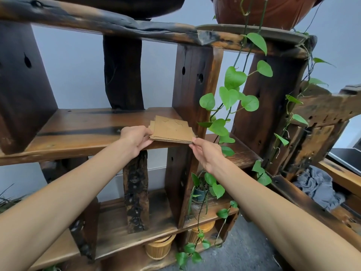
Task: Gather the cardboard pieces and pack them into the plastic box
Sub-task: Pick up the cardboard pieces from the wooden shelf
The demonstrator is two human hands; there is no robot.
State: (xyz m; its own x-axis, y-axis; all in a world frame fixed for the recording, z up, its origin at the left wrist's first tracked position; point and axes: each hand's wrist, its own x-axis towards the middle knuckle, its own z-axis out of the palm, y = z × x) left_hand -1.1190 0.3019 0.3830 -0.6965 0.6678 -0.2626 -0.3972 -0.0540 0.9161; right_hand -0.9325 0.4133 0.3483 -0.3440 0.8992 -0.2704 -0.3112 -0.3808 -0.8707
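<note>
A stack of several flat brown cardboard pieces (pixel 172 130) lies at the right end of the middle wooden shelf (pixel 82 132), near its front edge. My left hand (pixel 136 139) grips the stack's left edge, thumb on top and fingers beneath. My right hand (pixel 207 153) pinches the stack's front right corner with its fingertips. The top piece carries faint cut lines. No plastic box is in view.
A dark wooden post (pixel 195 81) stands just behind the stack. A trailing green vine (pixel 230 94) hangs to its right from a brown pot (pixel 263 10) on the top shelf. Small pots (pixel 160 249) sit low down, and grey cloth (pixel 318 188) lies at right.
</note>
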